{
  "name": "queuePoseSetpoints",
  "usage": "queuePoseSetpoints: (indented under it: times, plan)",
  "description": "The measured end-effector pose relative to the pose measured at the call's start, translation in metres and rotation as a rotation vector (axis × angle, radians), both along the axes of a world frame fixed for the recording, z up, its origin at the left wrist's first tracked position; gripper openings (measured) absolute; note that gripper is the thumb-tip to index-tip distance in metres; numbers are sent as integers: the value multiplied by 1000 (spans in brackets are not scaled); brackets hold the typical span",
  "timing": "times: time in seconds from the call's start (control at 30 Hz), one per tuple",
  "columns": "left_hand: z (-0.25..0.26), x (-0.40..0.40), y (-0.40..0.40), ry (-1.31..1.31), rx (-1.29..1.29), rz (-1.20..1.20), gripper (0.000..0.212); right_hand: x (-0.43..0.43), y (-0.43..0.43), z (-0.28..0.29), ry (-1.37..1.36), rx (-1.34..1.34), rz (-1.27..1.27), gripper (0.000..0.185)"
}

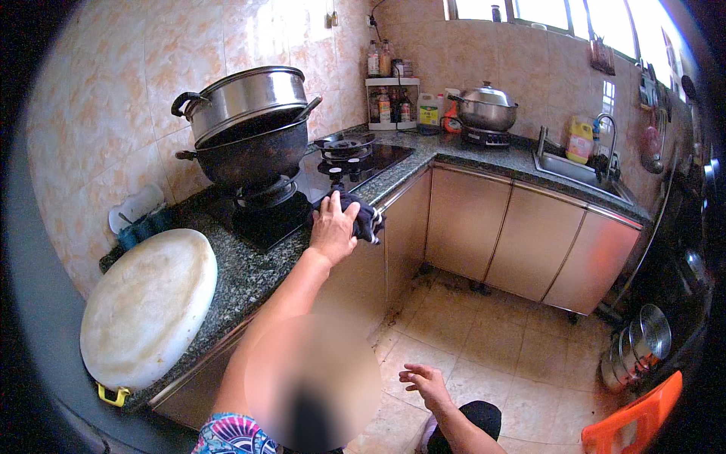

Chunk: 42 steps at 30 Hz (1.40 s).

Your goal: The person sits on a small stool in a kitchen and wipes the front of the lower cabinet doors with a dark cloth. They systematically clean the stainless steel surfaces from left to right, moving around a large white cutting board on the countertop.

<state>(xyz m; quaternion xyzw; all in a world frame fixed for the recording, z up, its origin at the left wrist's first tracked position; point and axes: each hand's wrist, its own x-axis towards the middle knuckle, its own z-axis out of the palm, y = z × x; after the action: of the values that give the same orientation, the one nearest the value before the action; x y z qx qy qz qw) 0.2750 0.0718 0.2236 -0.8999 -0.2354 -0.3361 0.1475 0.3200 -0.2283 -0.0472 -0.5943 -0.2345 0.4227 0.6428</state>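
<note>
My left hand (333, 230) is on a bunched black cloth (363, 218) with white stripes, its fingers spread over the top. The cloth lies at the front edge of the granite counter (249, 267), beside the black glass gas stove (374, 167), and part of it hangs over the edge. To the left of that hand, a blackened wok (249, 153) sits tilted on the near burner, with a steel steamer pot (252, 99) resting in it. Low over the tiled floor, my right hand (425, 386) hangs with its fingers apart, holding nothing.
A large white round lid or board (150, 306) with a yellow handle lies on the near counter. Bottles fill a corner shelf (392, 105). A lidded steel pot (486, 108) stands near the sink (584, 173). Steel basins (635, 346) and an orange plastic stool (632, 423) are at right.
</note>
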Motion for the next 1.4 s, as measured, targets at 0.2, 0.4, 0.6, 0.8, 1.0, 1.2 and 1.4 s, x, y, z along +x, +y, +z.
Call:
queuePoseSetpoints:
  times: [0.2,0.4,0.6,0.8,1.0,1.2,1.4]
  plan:
    - [0,-23,-3,25,50,-55,57,6,-1,-3,-68,-21,55,40]
    - [-12,-143,-71,-59,21,-15,65,13,-23,5,-103,-29,27,40]
    - [-13,-200,-97,-129,39,120,66,-6,-11,12,-137,-16,164,37]
    - [-21,-95,-48,-68,150,-55,67,-5,-24,8,-182,20,166,37]
    - [-7,8,1,-29,112,-72,63,1,-14,7,-259,-53,193,41]
    - [-9,-18,-14,54,173,-77,64,8,-13,3,-270,-52,166,41]
    - [-10,-154,-77,-42,29,-11,68,-1,-22,8,-214,-15,193,37]
